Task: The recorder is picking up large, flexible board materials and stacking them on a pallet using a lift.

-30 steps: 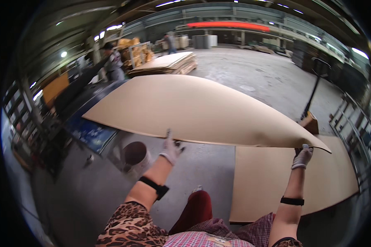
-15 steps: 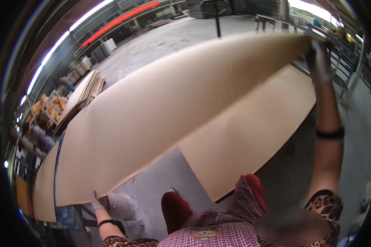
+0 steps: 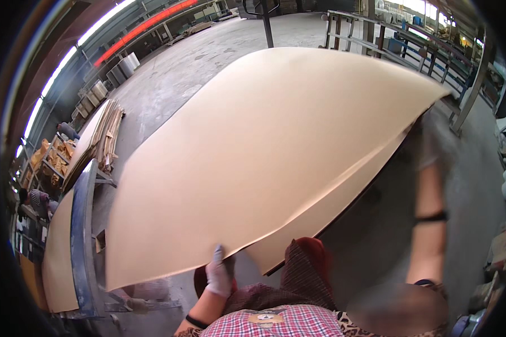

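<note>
Grey concrete floor (image 3: 163,106) runs back across the workshop, and above it a broad tan sheet (image 3: 275,146) fills the middle of the view, slightly bowed, its near edge lifted in front of the person. Beneath it is a lower sheet (image 3: 272,255) of the same colour, of which only a tapering strip shows along the near right side.

Half a second ago the tan sheet's right end was held high and much of the lower sheet lay uncovered; now that end has come down and the lower sheet is mostly hidden. For the work in hand, I judge, this brings one piece nearly over the other, though their edges are out of line: the tan sheet's near left corner reaches well past, toward a blue-edged surface (image 3: 83,247) that carries another tan panel (image 3: 60,261).

A metal railing (image 3: 385,42) stands at upper right, a ragged stack of boards (image 3: 107,132) at far left, with a co-worker (image 3: 39,202) nearer on that side. A dark upright handle (image 3: 266,28) rises behind the tan sheet's far edge (its foot is hidden).

The left hand (image 3: 219,275), gloved, pinches the tan sheet's near edge, thumb on top. The right hand (image 3: 430,140) is a blur beside the right edge; whether it grips or even touches, I cannot tell.
</note>
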Tool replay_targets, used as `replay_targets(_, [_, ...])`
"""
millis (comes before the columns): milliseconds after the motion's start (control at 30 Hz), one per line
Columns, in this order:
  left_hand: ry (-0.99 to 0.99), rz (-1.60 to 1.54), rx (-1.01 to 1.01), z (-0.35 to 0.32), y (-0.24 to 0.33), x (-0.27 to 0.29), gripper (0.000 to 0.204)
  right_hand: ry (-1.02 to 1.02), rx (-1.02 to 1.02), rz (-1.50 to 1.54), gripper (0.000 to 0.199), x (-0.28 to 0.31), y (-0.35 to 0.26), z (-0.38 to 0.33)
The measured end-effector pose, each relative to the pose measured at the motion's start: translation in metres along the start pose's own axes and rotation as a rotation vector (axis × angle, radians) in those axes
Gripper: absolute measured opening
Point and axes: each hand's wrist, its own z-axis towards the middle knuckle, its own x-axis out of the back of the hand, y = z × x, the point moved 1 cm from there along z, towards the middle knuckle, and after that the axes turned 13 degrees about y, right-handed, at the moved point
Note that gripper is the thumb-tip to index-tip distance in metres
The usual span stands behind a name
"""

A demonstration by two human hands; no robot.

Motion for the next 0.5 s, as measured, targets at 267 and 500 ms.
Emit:
replay_targets(267, [-0.409, 0.809, -0.14, 0.016, -0.175, -0.116, 0.049, 0.195, -0.48, -0.21, 0.037, -0.016, 0.296, -0.278])
replay_targets(500, [-0.659, 0.899, -0.001, 0.137, -0.114, -0.013, 0.033, 0.284, -0.622, -0.254, 0.031, 0.046, 0.304, -0.203])
